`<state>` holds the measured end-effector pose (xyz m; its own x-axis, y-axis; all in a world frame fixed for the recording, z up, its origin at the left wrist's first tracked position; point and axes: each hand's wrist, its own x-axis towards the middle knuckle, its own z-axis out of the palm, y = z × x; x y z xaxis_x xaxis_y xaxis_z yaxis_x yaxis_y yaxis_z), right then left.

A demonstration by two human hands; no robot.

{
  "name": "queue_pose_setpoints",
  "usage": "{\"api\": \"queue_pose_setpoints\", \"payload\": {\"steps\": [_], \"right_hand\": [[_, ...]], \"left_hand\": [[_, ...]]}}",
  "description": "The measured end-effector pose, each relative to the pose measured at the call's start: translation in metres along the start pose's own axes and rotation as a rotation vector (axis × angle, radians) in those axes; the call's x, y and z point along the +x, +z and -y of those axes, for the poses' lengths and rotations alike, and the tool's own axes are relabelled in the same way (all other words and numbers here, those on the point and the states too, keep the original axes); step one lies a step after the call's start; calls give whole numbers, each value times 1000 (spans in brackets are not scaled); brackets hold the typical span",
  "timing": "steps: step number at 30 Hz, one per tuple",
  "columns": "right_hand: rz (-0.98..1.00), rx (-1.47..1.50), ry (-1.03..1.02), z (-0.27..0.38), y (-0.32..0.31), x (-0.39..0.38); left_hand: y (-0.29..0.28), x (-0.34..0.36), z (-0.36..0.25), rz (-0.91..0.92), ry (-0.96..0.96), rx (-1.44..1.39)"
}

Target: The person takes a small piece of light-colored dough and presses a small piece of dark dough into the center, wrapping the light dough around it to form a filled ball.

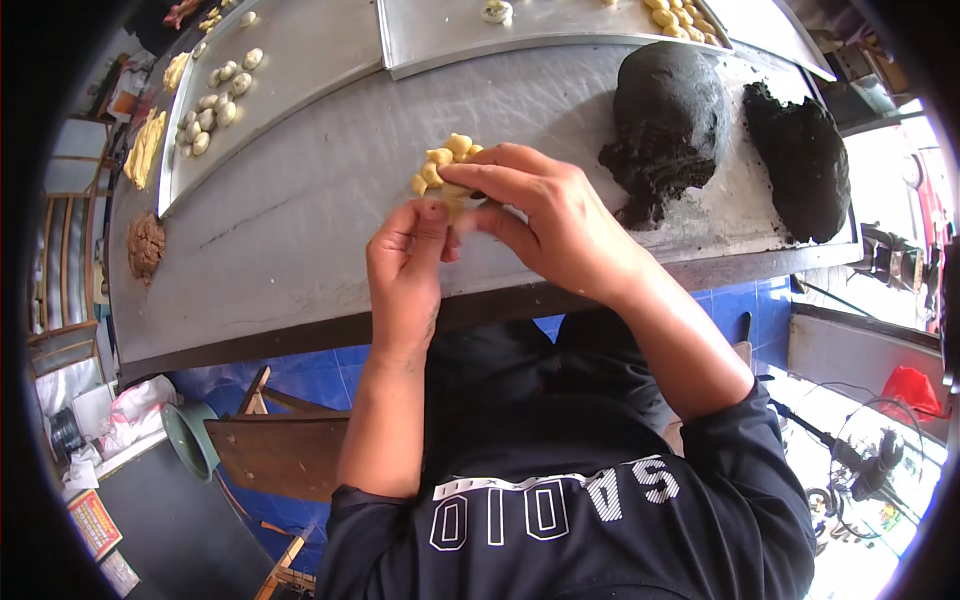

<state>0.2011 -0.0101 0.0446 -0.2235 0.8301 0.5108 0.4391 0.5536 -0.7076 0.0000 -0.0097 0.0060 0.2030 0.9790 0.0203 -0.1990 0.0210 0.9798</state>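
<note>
From the head view, we see our left hand (405, 265) and right hand (545, 215) meet over the grey metal table (290, 230). Both pinch a small yellow dough piece (447, 165) with bumpy lobes, just above the table. Two big black dough lumps (670, 120) sit to the right. A tray (300, 60) of pale pieces lies farther back.

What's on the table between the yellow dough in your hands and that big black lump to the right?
Nothing: in the head view, the metal table is bare between the yellow dough, held by both hands, and the nearer black lump.
</note>
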Motion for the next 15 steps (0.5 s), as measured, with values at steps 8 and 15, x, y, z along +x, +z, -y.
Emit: {"api": "queue_pose_setpoints", "payload": {"steps": [8,15], "right_hand": [[82,-256,5,-13,-22,-2],[115,-799,54,-47,-25,19]], "left_hand": [[-16,10,1,95,93,353],[-28,54,-25,11,104,946]]}}
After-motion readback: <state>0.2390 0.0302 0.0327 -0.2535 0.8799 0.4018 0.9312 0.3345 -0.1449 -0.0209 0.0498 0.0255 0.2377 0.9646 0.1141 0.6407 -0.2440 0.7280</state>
